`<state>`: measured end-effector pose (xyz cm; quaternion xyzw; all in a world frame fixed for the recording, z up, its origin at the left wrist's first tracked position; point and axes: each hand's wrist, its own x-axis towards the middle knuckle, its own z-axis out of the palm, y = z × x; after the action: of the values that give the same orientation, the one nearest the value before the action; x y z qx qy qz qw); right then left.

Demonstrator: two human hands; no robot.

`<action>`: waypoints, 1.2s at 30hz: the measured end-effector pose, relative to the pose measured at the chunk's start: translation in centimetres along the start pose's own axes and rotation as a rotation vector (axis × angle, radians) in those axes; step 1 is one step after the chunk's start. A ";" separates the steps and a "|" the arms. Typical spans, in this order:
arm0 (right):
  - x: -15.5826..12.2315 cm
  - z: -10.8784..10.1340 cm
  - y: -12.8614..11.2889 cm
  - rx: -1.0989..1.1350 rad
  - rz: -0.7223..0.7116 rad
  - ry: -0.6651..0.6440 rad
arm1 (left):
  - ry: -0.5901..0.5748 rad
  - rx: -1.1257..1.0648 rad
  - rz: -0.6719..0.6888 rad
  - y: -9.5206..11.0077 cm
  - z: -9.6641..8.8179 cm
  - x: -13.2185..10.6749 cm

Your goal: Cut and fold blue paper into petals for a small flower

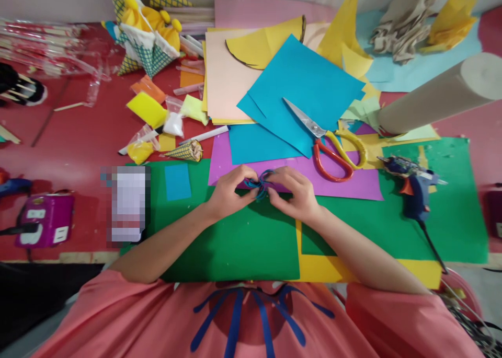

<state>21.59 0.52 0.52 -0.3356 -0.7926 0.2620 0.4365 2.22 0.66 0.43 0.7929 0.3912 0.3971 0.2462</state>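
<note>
My left hand [229, 192] and my right hand [293, 191] meet over a green sheet [235, 238], fingers pinched together on a small blue paper bow [259, 184] made of looped strips. Both hands are closed on it, one from each side. The bow sits just in front of a purple sheet [353, 183]. Part of the bow is hidden by my fingers.
Scissors with red and yellow handles [333, 146] lie on blue paper [301, 94] behind my hands. A blue glue gun [411, 183] rests at the right, a cardboard tube [435, 96] beyond it. A small blue rectangle [178, 181], a purple power strip [45, 219] and paper cones [145, 39] lie left.
</note>
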 end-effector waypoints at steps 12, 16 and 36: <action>0.5 0.0 -0.2 0.156 0.287 0.163 | 0.010 0.057 0.073 0.0 -0.1 0.1; 0.5 0.0 -0.2 0.137 0.291 0.148 | -0.009 0.067 0.080 0.0 -0.1 0.1; 0.9 -0.3 0.0 0.200 0.145 -0.061 | -0.067 0.029 -0.016 0.1 -0.1 0.0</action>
<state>21.49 1.23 1.13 -0.3386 -0.7491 0.3807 0.4235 2.16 0.64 0.54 0.8061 0.3948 0.3626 0.2506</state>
